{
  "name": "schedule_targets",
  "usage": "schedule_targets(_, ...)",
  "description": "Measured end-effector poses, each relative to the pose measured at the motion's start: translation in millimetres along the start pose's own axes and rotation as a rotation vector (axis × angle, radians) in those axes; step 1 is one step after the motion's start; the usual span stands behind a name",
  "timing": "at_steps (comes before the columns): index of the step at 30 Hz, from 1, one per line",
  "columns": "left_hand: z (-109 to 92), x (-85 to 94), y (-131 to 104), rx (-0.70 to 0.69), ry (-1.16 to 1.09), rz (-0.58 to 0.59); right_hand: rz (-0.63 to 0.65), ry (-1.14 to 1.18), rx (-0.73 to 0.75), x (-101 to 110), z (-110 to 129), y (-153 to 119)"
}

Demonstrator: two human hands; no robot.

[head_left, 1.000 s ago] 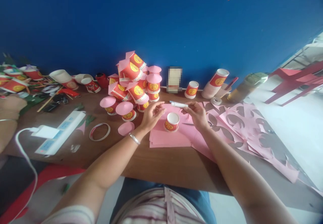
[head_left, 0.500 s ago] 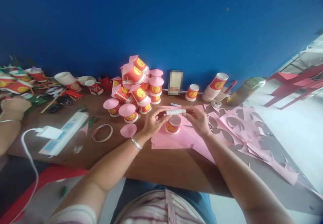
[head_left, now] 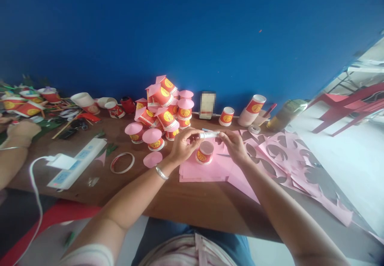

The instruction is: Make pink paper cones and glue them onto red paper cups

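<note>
Both hands pinch a short white tube that looks like a glue stick (head_left: pixel 209 135), held level above the table. My left hand (head_left: pixel 184 146) grips its left end, and my right hand (head_left: pixel 235 147) closes on the right end, where the fingertips partly cover it. Just below stands an upside-down red paper cup (head_left: pixel 204 153) with a yellow emblem, its pale base facing up. The cup rests on a stack of pink paper sheets (head_left: pixel 192 173). A pink paper cone (head_left: pixel 153 159) lies left of my left wrist.
Red cups with pink cone tops (head_left: pixel 162 116) are piled at the back left. Cut pink scraps (head_left: pixel 288 158) spread rightward. A power strip (head_left: pixel 78 164), tape roll (head_left: pixel 122 163), phone (head_left: pixel 207 105) and bottle (head_left: pixel 286 114) stand around. Another person's hand (head_left: pixel 22 134) is at far left.
The camera view has tilted slightly, so the table things sit lower in the picture. Both hands still hold the glue stick over the cup; my right fingertips have shifted a little at its end.
</note>
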State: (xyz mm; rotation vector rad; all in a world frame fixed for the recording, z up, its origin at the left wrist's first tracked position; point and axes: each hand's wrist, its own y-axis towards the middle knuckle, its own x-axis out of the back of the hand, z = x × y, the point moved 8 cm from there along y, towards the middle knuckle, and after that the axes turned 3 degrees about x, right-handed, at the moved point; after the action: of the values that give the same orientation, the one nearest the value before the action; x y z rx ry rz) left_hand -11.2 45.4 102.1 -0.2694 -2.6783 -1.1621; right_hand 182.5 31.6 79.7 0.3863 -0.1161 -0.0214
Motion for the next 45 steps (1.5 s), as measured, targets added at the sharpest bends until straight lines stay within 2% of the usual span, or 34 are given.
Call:
schedule_targets(4,1.5,-4.8,12.5,0.058,-0.062,0.043,-0.025,0.150,-0.018,4.5,-9.3,2.0)
schedule_targets(9,-3.1,-11.0,23.8,0.038,-0.088,0.061,-0.016,0.311,-0.058,4.9,-18.7,4.1)
schedule_targets(12,-5.7,-15.3,25.9,0.013,-0.069,0.078,-0.010,0.375,-0.085,4.2,-21.3,4.7)
schedule_targets(17,-5.4,-19.1,24.9,0.002,-0.041,0.079,-0.069,0.463,-0.127,6.8,-26.8,3.3)
schedule_targets(32,-18.4,-21.2,22.8,-0.072,0.035,0.120,0.017,0.471,-0.226,-1.1,-43.6,-2.6)
schedule_targets(38,-17.8,-23.3,21.9,-0.049,0.040,0.131,0.012,0.478,-0.245,-2.8,-42.2,-2.6)
schedule_targets(45,-16.8,-24.2,19.5,-0.028,0.035,0.130,-0.017,0.534,-0.203,-5.7,-36.4,-2.9)
